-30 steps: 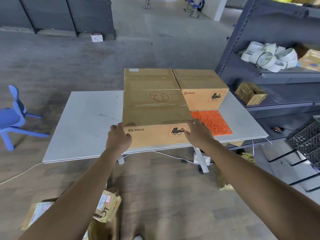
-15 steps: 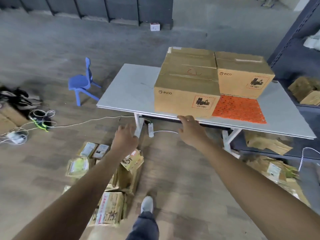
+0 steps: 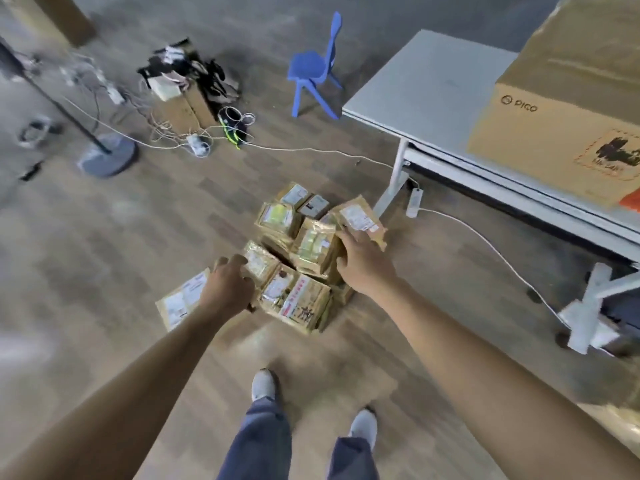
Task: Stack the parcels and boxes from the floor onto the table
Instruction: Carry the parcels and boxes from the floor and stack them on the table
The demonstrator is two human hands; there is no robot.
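A heap of tan parcels [image 3: 304,258] with white labels lies on the wooden floor in front of my feet. My left hand [image 3: 228,289] hangs over the heap's left side, and its loosely curled fingers touch a small parcel [image 3: 259,263]. My right hand [image 3: 363,265] reaches the heap's right side, fingers on the lower edge of a tilted parcel [image 3: 360,220]; blur hides whether it grips it. One flat parcel [image 3: 180,299] lies apart at the left. A large PICO box [image 3: 554,109] stands on the white table [image 3: 429,88] at the right.
A blue child's chair [image 3: 315,67] stands beyond the table's left end. White cables and a power strip [image 3: 414,202] run across the floor by the table leg. A lamp stand base [image 3: 107,157] and a box with clutter [image 3: 183,95] sit at the back left.
My view has swung down and left from the table to the floor. Both hands left the PICO box and dropped to the parcel heap.
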